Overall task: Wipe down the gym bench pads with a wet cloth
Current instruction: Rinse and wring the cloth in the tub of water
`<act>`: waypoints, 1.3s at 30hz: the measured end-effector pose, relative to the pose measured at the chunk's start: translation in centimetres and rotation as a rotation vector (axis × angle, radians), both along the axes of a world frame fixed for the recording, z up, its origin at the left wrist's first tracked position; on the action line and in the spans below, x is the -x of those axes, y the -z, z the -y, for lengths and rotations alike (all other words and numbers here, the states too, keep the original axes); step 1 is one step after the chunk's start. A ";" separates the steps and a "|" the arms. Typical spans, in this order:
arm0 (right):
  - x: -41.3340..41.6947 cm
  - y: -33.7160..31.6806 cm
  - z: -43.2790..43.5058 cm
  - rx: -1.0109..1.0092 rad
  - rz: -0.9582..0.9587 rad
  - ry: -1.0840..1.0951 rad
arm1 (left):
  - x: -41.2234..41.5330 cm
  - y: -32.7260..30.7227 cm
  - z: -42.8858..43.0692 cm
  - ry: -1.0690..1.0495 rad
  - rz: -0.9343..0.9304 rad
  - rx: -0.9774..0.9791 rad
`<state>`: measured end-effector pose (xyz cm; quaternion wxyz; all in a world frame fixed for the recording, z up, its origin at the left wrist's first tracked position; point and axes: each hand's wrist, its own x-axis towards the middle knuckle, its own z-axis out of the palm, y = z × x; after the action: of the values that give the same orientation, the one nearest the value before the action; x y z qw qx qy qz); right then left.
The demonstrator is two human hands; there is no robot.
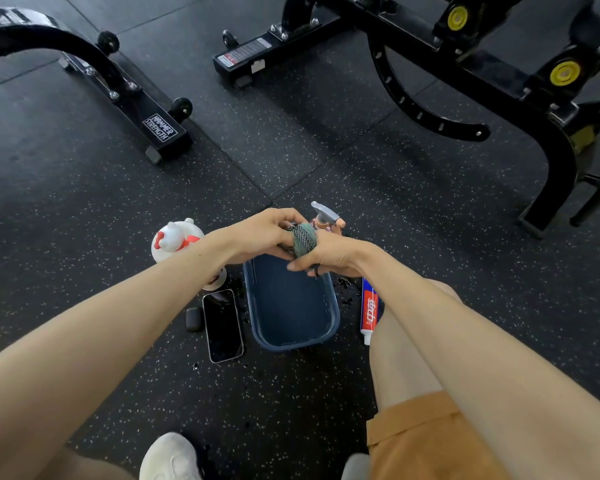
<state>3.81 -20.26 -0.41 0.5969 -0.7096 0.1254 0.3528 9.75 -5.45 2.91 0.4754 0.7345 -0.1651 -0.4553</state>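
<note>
Both hands grip a balled-up, dark-patterned green cloth, the left hand and right hand apparently wringing it above a blue plastic basin on speckled rubber flooring, beside a smartphone, spray bottle and black bench frames.

A basin sat on the floor, the cloth held above its far end. Left of it lay a phone, with a case further left and a bottle behind them. A tube lay right, a spray bottle behind, bench frames beyond.
</note>
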 end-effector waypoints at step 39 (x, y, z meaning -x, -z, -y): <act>1.4 4.3 -2.3 0.505 -0.085 -0.083 | 2.7 7.2 -0.2 0.055 0.247 -0.233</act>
<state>2.43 -17.93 -4.66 0.3800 -0.8253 0.2051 0.3640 7.05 -5.29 -4.29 0.3505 0.8301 -0.1886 -0.3905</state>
